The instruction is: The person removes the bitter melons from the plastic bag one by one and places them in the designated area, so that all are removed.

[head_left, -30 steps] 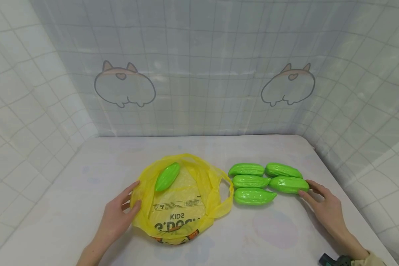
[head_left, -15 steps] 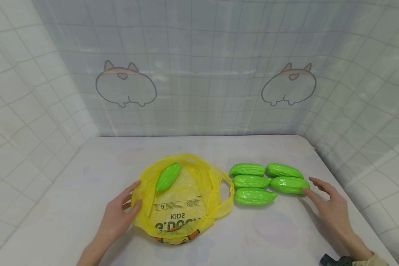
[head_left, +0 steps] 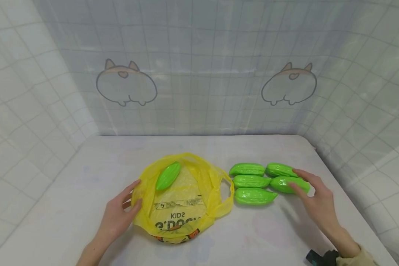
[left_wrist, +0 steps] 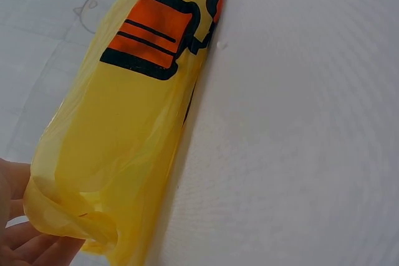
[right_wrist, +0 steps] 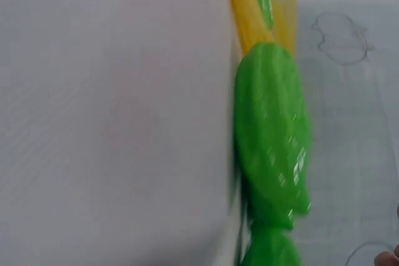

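Observation:
On the left, a yellow plastic bag lies with its mouth spread, and a green bitter melon sits inside it. My left hand holds the bag's left rim, thumb apart from the fingers; the left wrist view shows fingers at the bag's edge. My right hand is over the right end of the melon group, thumb over the front right melon and fingers over the back right melon. Its grasp is loose, with fingers parted. In the right wrist view the nearest melon fills the middle.
Left of those two lie three more bitter melons, the back one, the middle one and the front one, close against the bag's handle. A tiled-pattern sheet rises behind the white table.
My right hand first drew back slightly from the right end of the melons, then moved left over them. The left hand, bag and melons have stayed in place.

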